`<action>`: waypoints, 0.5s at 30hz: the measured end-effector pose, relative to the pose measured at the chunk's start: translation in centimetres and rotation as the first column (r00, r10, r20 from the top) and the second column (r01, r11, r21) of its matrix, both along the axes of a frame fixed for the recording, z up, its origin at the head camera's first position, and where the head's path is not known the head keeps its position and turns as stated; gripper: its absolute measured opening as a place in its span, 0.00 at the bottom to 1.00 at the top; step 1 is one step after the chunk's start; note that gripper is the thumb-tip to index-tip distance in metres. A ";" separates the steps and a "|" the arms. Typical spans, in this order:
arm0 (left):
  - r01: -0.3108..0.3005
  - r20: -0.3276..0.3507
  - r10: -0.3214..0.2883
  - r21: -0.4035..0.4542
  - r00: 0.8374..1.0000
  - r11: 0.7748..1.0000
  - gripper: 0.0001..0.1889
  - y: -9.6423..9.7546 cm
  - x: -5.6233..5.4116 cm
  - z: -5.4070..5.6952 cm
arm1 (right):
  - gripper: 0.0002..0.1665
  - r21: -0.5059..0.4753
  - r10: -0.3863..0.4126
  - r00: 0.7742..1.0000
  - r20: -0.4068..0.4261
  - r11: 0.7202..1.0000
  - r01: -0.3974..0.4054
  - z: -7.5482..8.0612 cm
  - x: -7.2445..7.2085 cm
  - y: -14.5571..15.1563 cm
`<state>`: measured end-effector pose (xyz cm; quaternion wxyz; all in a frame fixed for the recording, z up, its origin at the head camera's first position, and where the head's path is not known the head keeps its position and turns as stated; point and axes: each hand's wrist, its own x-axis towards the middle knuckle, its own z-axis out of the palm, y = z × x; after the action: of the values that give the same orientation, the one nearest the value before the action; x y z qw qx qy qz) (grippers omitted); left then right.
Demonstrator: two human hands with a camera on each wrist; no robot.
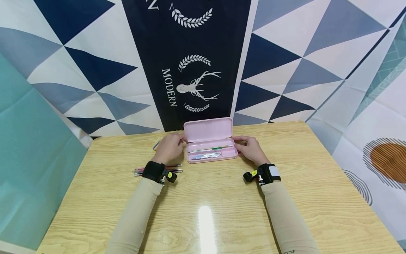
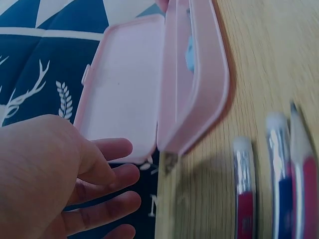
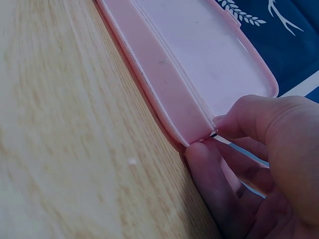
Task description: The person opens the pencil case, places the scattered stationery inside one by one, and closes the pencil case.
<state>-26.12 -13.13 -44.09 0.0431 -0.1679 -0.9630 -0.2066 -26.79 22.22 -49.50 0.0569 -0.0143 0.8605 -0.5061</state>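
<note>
Head: pencil case (image 1: 208, 130), lid raised, at 12 o'clock on table (image 1: 231, 197). Risk, we judge: backward shove jams lid against backdrop (image 1: 203, 44). Count: one case; inside, at least one green pencil (image 1: 219, 148), one silvery item (image 1: 207, 156).

Left wrist: left hand (image 2: 55, 179) loosely spread at lid's 7 o'clock. Risk: wrist brushing loose pencils (image 2: 280, 194), scattering them. Count: three, case's 5 o'clock.

Right wrist: right hand (image 3: 286, 137) pinches case's 5 o'clock end. Risk: thumb by hinge, nipped should lid swing. Count: one case.

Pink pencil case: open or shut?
Open. In the head view, the pencil case has its lid standing back, with a slim green item visible inside.
</note>
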 end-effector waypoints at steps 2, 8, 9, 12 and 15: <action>-0.011 -0.005 0.011 -0.003 1.000 1.000 0.15 -0.5 0.0 -0.1 | 0.24 0.001 0.001 1.000 -0.001 1.000 -0.001 0.0 0.0 0.0; -0.047 0.004 0.047 -0.010 0.999 0.999 0.15 -1.8 -0.2 -0.4 | 0.24 0.004 -0.007 1.000 0.009 1.000 0.007 0.1 0.1 0.0; -0.054 0.007 0.054 -0.008 0.999 0.999 0.15 -2.0 -0.2 -0.4 | 0.24 0.005 -0.009 1.000 0.010 1.000 0.009 0.1 0.1 0.0; -0.073 0.013 0.073 0.002 0.997 0.997 0.15 -2.5 -0.2 -0.4 | 0.24 0.010 -0.009 1.000 0.007 1.000 0.009 0.1 0.1 -0.1; -0.087 0.009 0.087 0.010 0.996 0.996 0.15 -3.1 -0.2 -0.2 | 0.24 0.013 -0.009 1.000 0.002 1.000 0.009 0.1 0.1 -0.1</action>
<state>-26.27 -16.25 -44.34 0.0488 -0.1249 -0.9684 -0.2101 -26.74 22.16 -49.41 0.0558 -0.0095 0.8637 -0.5008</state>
